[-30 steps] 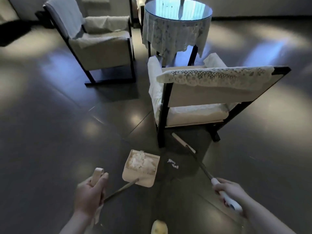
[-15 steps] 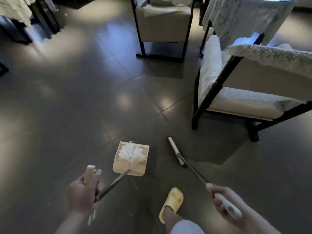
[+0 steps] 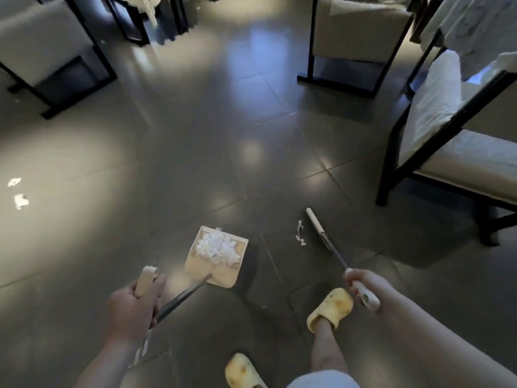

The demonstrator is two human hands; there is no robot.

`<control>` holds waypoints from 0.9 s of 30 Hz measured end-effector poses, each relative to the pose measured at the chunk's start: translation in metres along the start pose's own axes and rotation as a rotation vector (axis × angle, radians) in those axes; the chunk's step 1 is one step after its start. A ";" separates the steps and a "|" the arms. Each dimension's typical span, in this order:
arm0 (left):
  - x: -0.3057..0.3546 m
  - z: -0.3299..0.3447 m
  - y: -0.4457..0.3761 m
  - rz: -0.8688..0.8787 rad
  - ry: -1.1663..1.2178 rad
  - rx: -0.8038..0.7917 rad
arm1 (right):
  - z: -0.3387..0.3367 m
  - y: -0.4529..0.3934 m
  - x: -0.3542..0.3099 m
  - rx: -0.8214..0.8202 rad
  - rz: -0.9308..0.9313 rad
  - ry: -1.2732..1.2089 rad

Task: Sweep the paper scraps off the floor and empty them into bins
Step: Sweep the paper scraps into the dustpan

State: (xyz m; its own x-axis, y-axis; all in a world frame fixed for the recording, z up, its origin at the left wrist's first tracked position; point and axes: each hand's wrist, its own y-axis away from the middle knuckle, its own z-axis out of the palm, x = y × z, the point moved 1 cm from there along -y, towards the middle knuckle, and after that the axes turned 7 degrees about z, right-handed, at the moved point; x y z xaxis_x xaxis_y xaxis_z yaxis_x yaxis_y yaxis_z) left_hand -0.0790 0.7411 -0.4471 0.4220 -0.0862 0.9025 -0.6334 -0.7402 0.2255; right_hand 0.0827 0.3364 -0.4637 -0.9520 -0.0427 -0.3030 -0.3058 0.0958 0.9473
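Left hand [image 3: 131,306] wrapped around the beige grip of a long-handled dustpan [image 3: 216,256], its tray heaped with white paper scraps [image 3: 216,246]; right hand [image 3: 363,285] closed around the pale handle of a broom [image 3: 324,238], head low over dark floor tiles [image 3: 195,152]. One loose scrap [image 3: 300,236] just left of the broom head, two more scraps [image 3: 18,193] far left. Yellow slippers [image 3: 331,308] below, cushioned black-framed chair [image 3: 447,141] at right
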 end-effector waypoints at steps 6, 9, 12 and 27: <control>-0.037 -0.062 0.017 -0.064 -0.081 0.026 | 0.038 0.017 0.051 -0.190 0.057 0.108; -0.048 -0.080 0.022 -0.095 -0.148 0.005 | 0.036 0.027 0.043 -0.283 0.061 0.063; -0.052 -0.094 0.026 -0.108 -0.198 -0.026 | 0.041 0.045 0.032 -0.319 0.009 0.096; -0.050 -0.079 0.024 -0.107 -0.233 -0.120 | 0.135 0.009 0.032 -0.105 -0.078 0.475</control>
State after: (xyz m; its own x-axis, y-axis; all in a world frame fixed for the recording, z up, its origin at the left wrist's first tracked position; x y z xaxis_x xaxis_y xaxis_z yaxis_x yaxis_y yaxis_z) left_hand -0.1665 0.7803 -0.4575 0.6198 -0.1728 0.7655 -0.6434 -0.6704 0.3696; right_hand 0.0477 0.4704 -0.4789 -0.8084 -0.4971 -0.3153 -0.3497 -0.0253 0.9365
